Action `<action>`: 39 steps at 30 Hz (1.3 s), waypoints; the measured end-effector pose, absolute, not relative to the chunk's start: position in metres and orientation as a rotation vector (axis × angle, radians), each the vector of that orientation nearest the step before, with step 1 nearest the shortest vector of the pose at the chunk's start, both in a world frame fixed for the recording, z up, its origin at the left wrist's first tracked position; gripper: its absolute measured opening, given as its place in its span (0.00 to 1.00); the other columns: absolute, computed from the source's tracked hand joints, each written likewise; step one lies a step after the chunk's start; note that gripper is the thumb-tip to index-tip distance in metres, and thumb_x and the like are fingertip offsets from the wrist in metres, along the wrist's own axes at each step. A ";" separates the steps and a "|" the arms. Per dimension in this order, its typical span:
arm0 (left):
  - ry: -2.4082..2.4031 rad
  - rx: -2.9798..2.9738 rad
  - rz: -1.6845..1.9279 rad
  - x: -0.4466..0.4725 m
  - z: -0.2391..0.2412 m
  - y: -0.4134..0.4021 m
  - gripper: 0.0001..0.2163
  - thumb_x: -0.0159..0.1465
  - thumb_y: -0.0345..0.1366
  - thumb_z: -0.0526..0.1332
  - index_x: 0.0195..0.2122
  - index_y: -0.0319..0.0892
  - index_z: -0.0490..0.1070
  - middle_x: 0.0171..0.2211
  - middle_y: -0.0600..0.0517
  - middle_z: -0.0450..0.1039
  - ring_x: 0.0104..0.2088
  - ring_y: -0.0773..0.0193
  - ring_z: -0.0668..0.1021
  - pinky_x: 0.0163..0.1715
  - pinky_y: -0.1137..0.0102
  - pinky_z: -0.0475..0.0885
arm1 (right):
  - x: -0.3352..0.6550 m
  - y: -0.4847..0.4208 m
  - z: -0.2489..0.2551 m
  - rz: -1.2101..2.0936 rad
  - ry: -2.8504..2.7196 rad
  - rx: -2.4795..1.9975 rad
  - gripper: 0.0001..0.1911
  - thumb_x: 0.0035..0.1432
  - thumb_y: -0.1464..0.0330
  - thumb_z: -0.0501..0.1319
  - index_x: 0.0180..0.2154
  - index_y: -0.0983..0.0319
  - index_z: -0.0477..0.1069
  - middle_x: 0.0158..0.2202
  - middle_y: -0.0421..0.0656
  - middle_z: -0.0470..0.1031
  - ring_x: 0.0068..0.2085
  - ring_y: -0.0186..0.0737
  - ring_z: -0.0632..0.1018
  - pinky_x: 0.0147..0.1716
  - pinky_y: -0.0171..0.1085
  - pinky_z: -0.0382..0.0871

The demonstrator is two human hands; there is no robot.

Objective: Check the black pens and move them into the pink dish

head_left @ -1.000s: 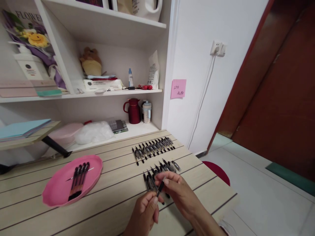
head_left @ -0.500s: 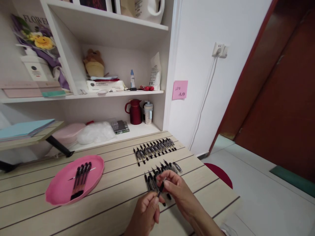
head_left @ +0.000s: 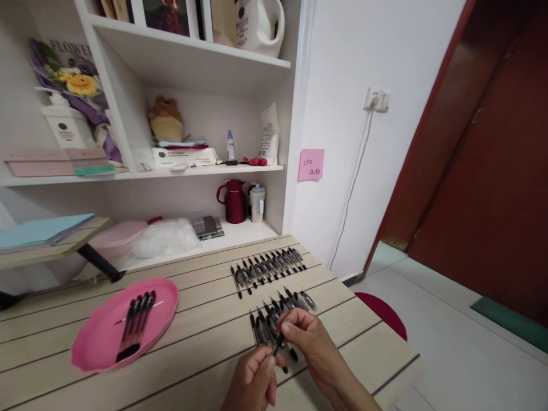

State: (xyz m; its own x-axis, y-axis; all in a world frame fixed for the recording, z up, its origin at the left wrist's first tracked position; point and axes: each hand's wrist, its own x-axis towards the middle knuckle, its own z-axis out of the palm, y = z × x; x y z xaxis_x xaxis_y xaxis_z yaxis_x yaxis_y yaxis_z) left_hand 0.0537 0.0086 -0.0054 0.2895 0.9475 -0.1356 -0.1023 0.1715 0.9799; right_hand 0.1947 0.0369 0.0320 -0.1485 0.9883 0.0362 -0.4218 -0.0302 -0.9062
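Left hand (head_left: pixel 253 377) pinches the black pen (head_left: pixel 278 343), which sits at its one o'clock! Right hand (head_left: pixel 311 345) grips the upper end, pen at its nine. Just beyond, at twelve, lies the nearer row of pens (head_left: pixel 262 326); pink plate (head_left: pixel 96 339) at the left hand's ten.

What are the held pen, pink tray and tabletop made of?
Pen: probably plastic, judging by its slim black barrel; finish unclear. Tray: likely molded plastic, smooth satin, from its even pink and thin wavy rim. Tabletop: matte, pale wood look, dark lines; real wood or laminate, unclear.
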 end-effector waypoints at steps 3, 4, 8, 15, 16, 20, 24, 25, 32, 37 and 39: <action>0.976 1.103 0.947 0.053 -0.006 0.008 0.21 0.52 0.56 0.56 0.30 0.40 0.65 0.10 0.61 0.57 0.10 0.76 0.50 0.14 0.74 0.40 | 0.196 0.037 0.032 1.564 -0.982 -0.777 0.15 0.39 0.62 0.69 0.30 0.63 0.73 0.34 0.45 0.74 0.32 0.37 0.72 0.31 0.34 0.62; 0.973 1.098 0.949 0.053 -0.007 0.008 0.21 0.52 0.56 0.56 0.30 0.40 0.65 0.10 0.61 0.57 0.10 0.76 0.49 0.13 0.74 0.40 | 0.196 0.037 0.031 1.573 -0.980 -0.775 0.16 0.39 0.61 0.69 0.30 0.63 0.73 0.33 0.45 0.74 0.32 0.37 0.71 0.31 0.35 0.62; 0.958 1.102 0.958 0.054 -0.010 0.011 0.23 0.50 0.58 0.56 0.29 0.40 0.65 0.09 0.62 0.56 0.10 0.76 0.50 0.13 0.74 0.40 | 0.193 0.038 0.027 1.489 -1.004 -0.838 0.14 0.38 0.62 0.69 0.25 0.64 0.71 0.26 0.42 0.72 0.28 0.34 0.69 0.29 0.33 0.61; 0.961 1.079 0.911 0.054 -0.008 0.012 0.23 0.49 0.58 0.57 0.29 0.40 0.65 0.08 0.63 0.57 0.08 0.78 0.48 0.12 0.74 0.38 | 0.210 0.048 0.029 1.544 -1.257 -0.802 0.17 0.47 0.56 0.62 0.33 0.63 0.70 0.31 0.45 0.74 0.30 0.37 0.71 0.30 0.35 0.62; 0.961 1.079 0.909 0.054 -0.008 0.012 0.23 0.49 0.58 0.57 0.29 0.40 0.65 0.08 0.63 0.57 0.08 0.78 0.48 0.12 0.74 0.38 | 0.219 0.056 0.031 1.465 -1.329 -0.871 0.18 0.48 0.56 0.61 0.36 0.63 0.69 0.33 0.46 0.74 0.32 0.38 0.72 0.32 0.36 0.63; 0.980 1.066 0.915 0.053 -0.007 0.012 0.22 0.50 0.56 0.57 0.31 0.39 0.66 0.08 0.63 0.57 0.08 0.78 0.48 0.12 0.74 0.39 | 0.258 0.098 0.032 0.649 -1.580 -1.574 0.11 0.52 0.61 0.56 0.34 0.62 0.68 0.32 0.46 0.73 0.34 0.42 0.72 0.34 0.38 0.61; 0.977 1.057 0.934 0.052 -0.010 0.011 0.21 0.52 0.54 0.57 0.32 0.39 0.66 0.09 0.63 0.58 0.08 0.79 0.47 0.12 0.74 0.38 | 0.272 0.125 0.015 0.199 -1.871 -2.038 0.12 0.49 0.69 0.57 0.38 0.63 0.68 0.34 0.48 0.75 0.38 0.47 0.73 0.33 0.39 0.59; 0.979 1.057 0.937 0.052 -0.011 0.011 0.21 0.52 0.54 0.57 0.33 0.39 0.66 0.09 0.63 0.58 0.08 0.79 0.47 0.13 0.74 0.38 | 0.272 0.128 0.010 0.172 -1.936 -2.063 0.13 0.48 0.71 0.57 0.39 0.63 0.68 0.34 0.48 0.75 0.38 0.47 0.73 0.33 0.38 0.59; 0.992 1.050 0.923 0.053 -0.010 0.012 0.23 0.50 0.56 0.57 0.32 0.38 0.67 0.08 0.62 0.57 0.08 0.78 0.48 0.12 0.74 0.38 | 0.269 0.122 0.012 0.465 -1.700 -1.830 0.08 0.44 0.73 0.58 0.32 0.63 0.69 0.29 0.43 0.72 0.33 0.40 0.72 0.30 0.35 0.59; 1.000 1.061 0.893 0.052 -0.005 0.011 0.23 0.51 0.55 0.56 0.35 0.38 0.67 0.10 0.62 0.58 0.08 0.79 0.48 0.10 0.75 0.40 | 0.243 0.090 0.042 1.250 -1.232 -1.078 0.12 0.42 0.64 0.65 0.30 0.61 0.65 0.22 0.34 0.64 0.24 0.31 0.66 0.24 0.32 0.59; 0.999 1.055 0.895 0.052 -0.003 0.011 0.23 0.50 0.56 0.56 0.35 0.39 0.66 0.10 0.63 0.58 0.08 0.79 0.48 0.10 0.75 0.40 | 0.230 0.077 0.050 1.354 -1.128 -0.924 0.16 0.41 0.64 0.67 0.32 0.61 0.66 0.24 0.35 0.64 0.24 0.29 0.65 0.24 0.31 0.60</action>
State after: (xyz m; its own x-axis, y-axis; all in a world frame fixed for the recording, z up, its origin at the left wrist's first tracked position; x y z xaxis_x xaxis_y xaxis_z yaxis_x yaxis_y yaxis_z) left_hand 0.0516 0.0106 -0.0032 0.2985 0.9306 -0.2117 -0.1090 0.2536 0.9611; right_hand 0.2300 0.0775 0.0497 -0.1034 0.9920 0.0728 -0.2513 0.0448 -0.9669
